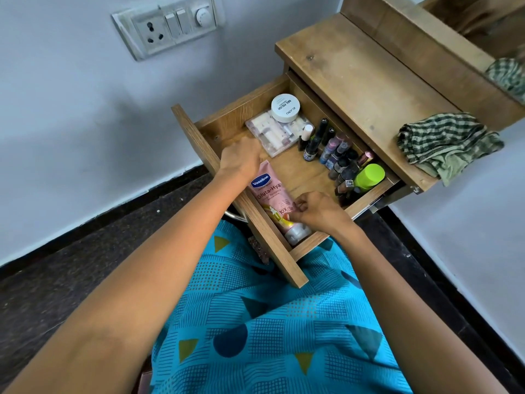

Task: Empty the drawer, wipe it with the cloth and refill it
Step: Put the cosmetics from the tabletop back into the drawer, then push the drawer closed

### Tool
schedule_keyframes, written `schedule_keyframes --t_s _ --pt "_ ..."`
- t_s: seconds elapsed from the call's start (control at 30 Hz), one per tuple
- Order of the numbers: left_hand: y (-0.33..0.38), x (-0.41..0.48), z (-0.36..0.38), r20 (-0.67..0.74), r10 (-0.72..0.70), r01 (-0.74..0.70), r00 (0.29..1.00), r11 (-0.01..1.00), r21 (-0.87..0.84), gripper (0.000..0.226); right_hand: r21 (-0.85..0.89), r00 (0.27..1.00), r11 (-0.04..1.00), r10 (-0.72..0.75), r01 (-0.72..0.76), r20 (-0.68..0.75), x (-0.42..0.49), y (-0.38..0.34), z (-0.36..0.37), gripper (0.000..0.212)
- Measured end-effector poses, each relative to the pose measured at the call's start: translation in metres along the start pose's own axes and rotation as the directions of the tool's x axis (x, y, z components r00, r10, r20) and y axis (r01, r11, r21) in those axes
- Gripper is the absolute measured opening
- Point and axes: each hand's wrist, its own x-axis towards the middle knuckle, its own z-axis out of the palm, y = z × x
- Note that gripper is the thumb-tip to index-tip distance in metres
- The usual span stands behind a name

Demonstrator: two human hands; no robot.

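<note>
The wooden drawer [199,143] is pulled out over my lap. A pink Vaseline lotion tube [270,196] lies along its front wall. My left hand [240,157] grips the tube's crimped top end, and my right hand [318,209] pinches its lower part near the silver cap [298,233]. At the back of the drawer, a white round jar [285,107] sits on a clear plastic case [277,132]. Several nail polish bottles [335,155] and a green-lidded jar [368,176] line the right side. The green checked cloth [446,145] lies on the wooden tabletop [358,78].
A white wall with a switch and socket plate [167,25] stands to the left. Dark floor [71,251] runs below it. A mirror frame [426,46] rises behind the tabletop. My blue patterned clothing [270,322] fills the foreground under the drawer.
</note>
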Motion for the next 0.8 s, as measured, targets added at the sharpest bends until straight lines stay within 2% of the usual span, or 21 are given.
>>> schedule_keyframes --t_s 0.17,0.27,0.4,0.5,0.57,0.6,0.67,0.73,0.8 --pt "-0.016 -0.03 -0.013 -0.218 0.154 -0.205 0.964 0.95 -0.235 0.023 0.051 0.976 0.995 -0.072 0.084 -0.203 -0.01 -0.01 0.001 0.032" --pt "-0.033 -0.055 -0.016 -0.369 0.135 -0.27 0.92 0.899 -0.345 0.024 0.103 0.916 0.972 -0.161 0.212 -0.368 -0.026 -0.026 0.001 0.024" --pt "-0.066 -0.078 -0.003 -0.501 0.101 -0.317 0.859 0.875 -0.367 0.019 0.082 0.814 0.911 -0.318 0.404 -0.486 -0.055 -0.059 0.012 0.019" --pt "-0.093 -0.082 0.018 -0.498 0.132 -0.342 0.857 0.869 -0.358 0.018 -0.081 0.795 0.881 -0.457 0.466 -0.397 -0.062 -0.079 0.034 0.02" --pt "-0.106 -0.081 0.032 -0.485 0.244 -0.428 0.84 0.847 -0.315 0.023 -0.234 0.816 0.864 -0.5 0.447 -0.29 -0.061 -0.087 0.053 0.022" --pt "-0.11 -0.081 0.039 -0.473 0.311 -0.474 0.824 0.836 -0.276 0.027 -0.343 0.825 0.846 -0.502 0.407 -0.259 -0.058 -0.089 0.064 0.02" --pt "-0.117 -0.079 0.052 -0.392 0.387 -0.5 0.834 0.832 -0.241 0.036 -0.477 0.821 0.824 -0.482 0.305 -0.307 -0.05 -0.092 0.079 0.027" --pt "-0.121 -0.075 0.062 -0.307 0.398 -0.476 0.864 0.845 -0.244 0.041 -0.517 0.865 0.827 -0.411 0.222 -0.286 -0.041 -0.095 0.092 0.035" --pt "-0.122 -0.071 0.066 -0.262 0.402 -0.46 0.877 0.861 -0.219 0.043 -0.556 0.879 0.814 -0.379 0.166 -0.291 -0.032 -0.091 0.107 0.042"
